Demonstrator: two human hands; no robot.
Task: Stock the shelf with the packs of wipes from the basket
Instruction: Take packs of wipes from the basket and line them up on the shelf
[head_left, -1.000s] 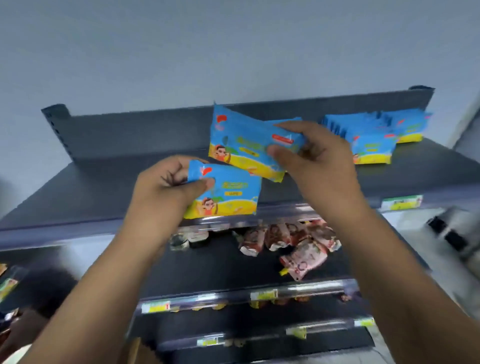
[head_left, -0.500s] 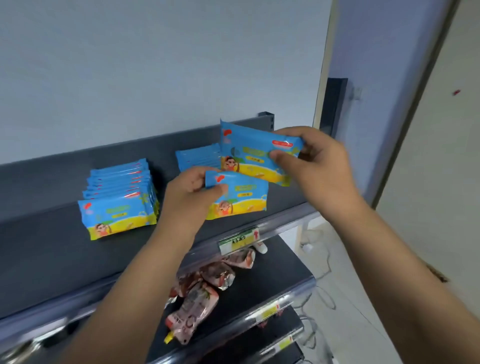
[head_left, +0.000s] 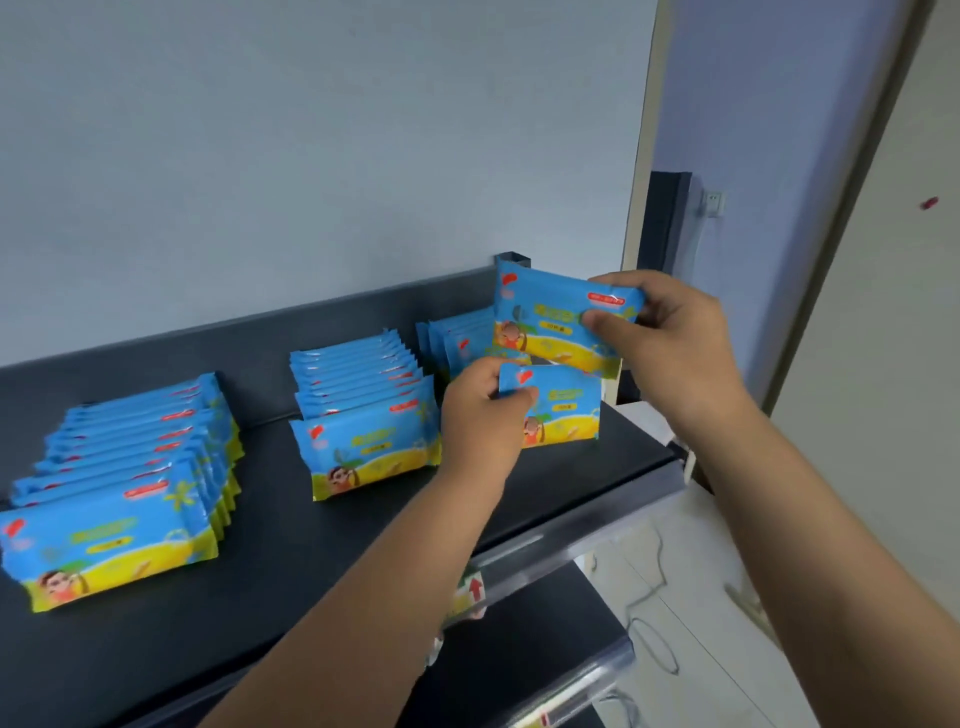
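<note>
Head view shows my left hand (head_left: 483, 410) pinching the top left corner of one pack of wipes (head_left: 563, 408), thumb across its front. That lower pack stands upright, its bottom edge at or just above the dark shelf (head_left: 291, 551); I cannot tell whether it touches. My right hand (head_left: 670, 338) grips a second pack (head_left: 545, 317) by its right end, thumb on the front and fingers behind, and holds it in the air at 12 o'clock from the lower pack, tilted a little clockwise.

Behind both, toward 11 o'clock from my left hand, a short row of packs (head_left: 457, 338) stands against the shelf's back panel (head_left: 363, 317), partly hidden by what I hold. At 9 o'clock from my left hand stands the middle row (head_left: 363, 415), packs upright one behind another, faces toward me. Further out at 8 o'clock, near the picture's left edge, is the longest row (head_left: 119, 493), also upright and close-packed.

Below the shelf's front lip, at 6 o'clock from my left hand, a price tag (head_left: 467, 592) with a red arrow shows, and a lower shelf (head_left: 545, 649) sits under it. A pale wall (head_left: 311, 130) rises behind.
</note>
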